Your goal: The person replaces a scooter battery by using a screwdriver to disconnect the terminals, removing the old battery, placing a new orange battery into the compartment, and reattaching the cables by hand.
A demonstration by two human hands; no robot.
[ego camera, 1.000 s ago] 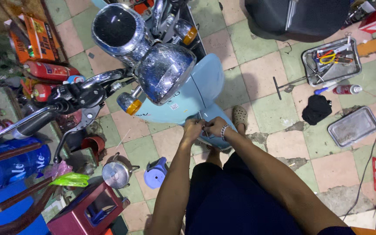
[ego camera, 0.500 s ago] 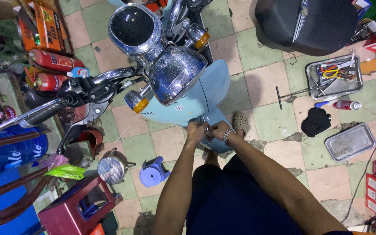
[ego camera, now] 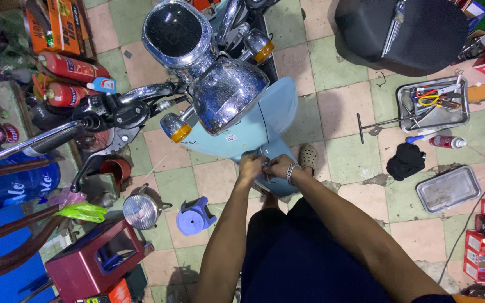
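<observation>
Pinching at pale-blue painted scooter front panel [ego camera: 265, 126], panel's 6 o'clock edge: left hand [ego camera: 251, 166] and right hand [ego camera: 279, 165] side by side, fingers curled; held part too small to tell. Chrome headlight [ego camera: 228, 92] at 12 o'clock.

Both arms reach forward, bare and nearly straight. The left hand [ego camera: 251, 166] and right hand [ego camera: 279, 166] meet, fingers curled.

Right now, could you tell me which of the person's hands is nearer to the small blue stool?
Left. The left hand is on the light blue panel, above and right of the stool; the right hand is beside it, farther right.
</observation>
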